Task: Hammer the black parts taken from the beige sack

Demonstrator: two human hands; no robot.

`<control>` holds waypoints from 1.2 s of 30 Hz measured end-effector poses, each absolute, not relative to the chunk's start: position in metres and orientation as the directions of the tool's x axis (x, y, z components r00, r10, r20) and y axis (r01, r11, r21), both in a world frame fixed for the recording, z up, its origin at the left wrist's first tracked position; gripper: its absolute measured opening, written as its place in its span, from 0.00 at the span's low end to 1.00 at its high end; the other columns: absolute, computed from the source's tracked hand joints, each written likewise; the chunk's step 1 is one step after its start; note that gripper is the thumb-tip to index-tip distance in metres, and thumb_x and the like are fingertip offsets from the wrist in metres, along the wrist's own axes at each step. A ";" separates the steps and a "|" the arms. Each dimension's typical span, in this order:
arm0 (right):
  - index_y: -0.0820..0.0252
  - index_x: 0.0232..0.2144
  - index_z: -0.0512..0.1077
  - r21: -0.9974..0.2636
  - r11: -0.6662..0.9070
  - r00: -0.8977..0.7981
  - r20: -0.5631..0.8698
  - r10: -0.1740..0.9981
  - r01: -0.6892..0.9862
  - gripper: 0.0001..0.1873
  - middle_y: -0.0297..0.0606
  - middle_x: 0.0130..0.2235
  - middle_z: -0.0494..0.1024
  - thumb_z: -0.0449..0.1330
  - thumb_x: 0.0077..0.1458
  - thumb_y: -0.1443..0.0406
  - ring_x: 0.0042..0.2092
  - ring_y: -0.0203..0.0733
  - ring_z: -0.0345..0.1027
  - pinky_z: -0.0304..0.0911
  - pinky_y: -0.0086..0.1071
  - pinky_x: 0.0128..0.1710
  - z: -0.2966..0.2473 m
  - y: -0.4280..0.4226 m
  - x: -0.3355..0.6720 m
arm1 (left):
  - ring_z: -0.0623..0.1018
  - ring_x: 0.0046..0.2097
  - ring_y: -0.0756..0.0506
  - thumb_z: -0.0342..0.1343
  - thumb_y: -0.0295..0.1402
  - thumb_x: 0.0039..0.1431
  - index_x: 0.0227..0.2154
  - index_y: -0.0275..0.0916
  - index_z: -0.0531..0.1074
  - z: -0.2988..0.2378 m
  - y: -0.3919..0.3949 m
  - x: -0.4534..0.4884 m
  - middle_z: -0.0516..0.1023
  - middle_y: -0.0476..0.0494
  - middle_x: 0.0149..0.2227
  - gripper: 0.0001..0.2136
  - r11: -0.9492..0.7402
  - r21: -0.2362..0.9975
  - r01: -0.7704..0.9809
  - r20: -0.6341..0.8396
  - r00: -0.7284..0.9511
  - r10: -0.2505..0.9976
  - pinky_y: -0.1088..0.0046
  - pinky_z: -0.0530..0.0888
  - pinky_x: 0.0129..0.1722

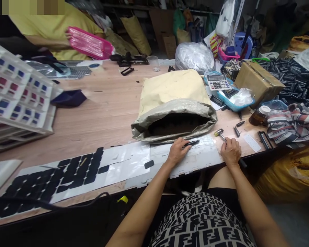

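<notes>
Close to the near edge of the bench [105,109], a slim black part [194,142] is pinched between the thumb and fingers of the left hand [179,151], low over a white board [203,162]; whether it is pressed against the board cannot be told. It seems to be held by one end so that the other is left exposed. A hammer [223,138] is gripped by the right hand [231,152], its handle wrapped by curled fingers and its yellow-tipped head pointed toward the far edge. The hold appears to be taken partway along, probably for control rather than force. A sack [173,89] is laid just beyond the left hand, its gaping mouth turned to the near edge, presumably so that its inside can be reached. Small loose pieces [237,131] are scattered toward the right end. A sheet of black pads [76,171] is spread along the near edge toward the left corner, perhaps to keep the board free.
</notes>
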State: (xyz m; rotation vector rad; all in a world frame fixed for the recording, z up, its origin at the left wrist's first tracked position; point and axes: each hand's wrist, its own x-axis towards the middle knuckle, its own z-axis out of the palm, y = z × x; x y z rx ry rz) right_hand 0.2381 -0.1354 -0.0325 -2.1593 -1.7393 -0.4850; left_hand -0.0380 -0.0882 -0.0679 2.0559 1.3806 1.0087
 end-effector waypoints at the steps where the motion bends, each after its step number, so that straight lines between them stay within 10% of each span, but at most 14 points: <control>1: 0.59 0.46 0.75 -0.040 -0.203 0.199 0.459 0.866 0.978 0.13 0.43 0.39 0.73 0.55 0.62 0.66 0.41 0.47 0.61 0.50 0.37 0.37 -0.032 -0.135 0.239 | 0.74 0.38 0.46 0.59 0.35 0.61 0.43 0.41 0.79 -0.069 -0.087 -0.038 0.73 0.46 0.35 0.10 -0.393 0.717 0.576 0.318 0.231 0.919 0.69 0.73 0.40; 14: 0.58 0.48 0.77 -0.635 0.230 0.044 0.385 0.922 0.738 0.16 0.42 0.42 0.80 0.52 0.66 0.62 0.45 0.45 0.74 0.67 0.36 0.47 -0.014 -0.162 0.183 | 0.73 0.39 0.46 0.64 0.33 0.58 0.43 0.42 0.80 -0.073 -0.078 -0.038 0.73 0.47 0.35 0.10 -0.374 0.758 0.534 0.277 0.256 0.926 0.69 0.71 0.40; 36: 0.58 0.47 0.77 -0.574 0.170 0.023 0.314 0.949 0.801 0.16 0.41 0.41 0.79 0.52 0.66 0.62 0.43 0.44 0.73 0.65 0.33 0.46 -0.015 -0.164 0.158 | 0.75 0.41 0.45 0.66 0.31 0.54 0.38 0.42 0.80 -0.059 -0.076 -0.033 0.75 0.47 0.35 0.08 -0.249 0.809 0.533 0.160 0.207 0.965 0.69 0.70 0.41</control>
